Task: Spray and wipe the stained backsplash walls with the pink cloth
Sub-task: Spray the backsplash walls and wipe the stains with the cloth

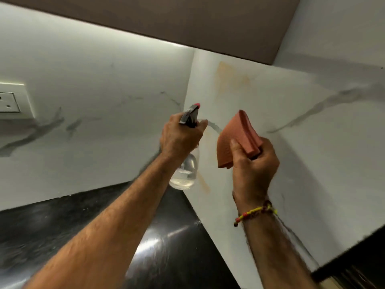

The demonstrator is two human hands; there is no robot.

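Item: corner of a white marble-look backsplash [281,113] above a black countertop [62,224], under a brown upper cabinet [187,19]. We hold the spray bottle [184,172] in our left hand [179,136], fingers wrapped round its neck and one finger lying at the trigger; the red-tipped nozzle [196,105] points up toward the right-hand wall. The bottle is clear and looks only partly filled. We hold the pink cloth [235,138] in our right hand [254,161], folded into a thick pad and pinched between thumb and curled fingers, raised just in front of the wall; we cannot tell whether it touches the surface. Stains: a pale orange patch [231,80] high on the right wall near the corner seam, and a fainter orange streak [203,182] low down beside the bottle. A beaded thread bracelet [256,213] sits on our right wrist; a switch plate [12,101] is set in the left wall. We judge the step in hand to be spraying, with wiping yet to follow. Risks: the cloth stands close beside the nozzle, so the mist may soak the cloth rather than the stain; liquid may run down the wall onto the counter and carry the orange with it; mist drifting left could reach the switch plate; a wet bottle neck may slip in our grip.
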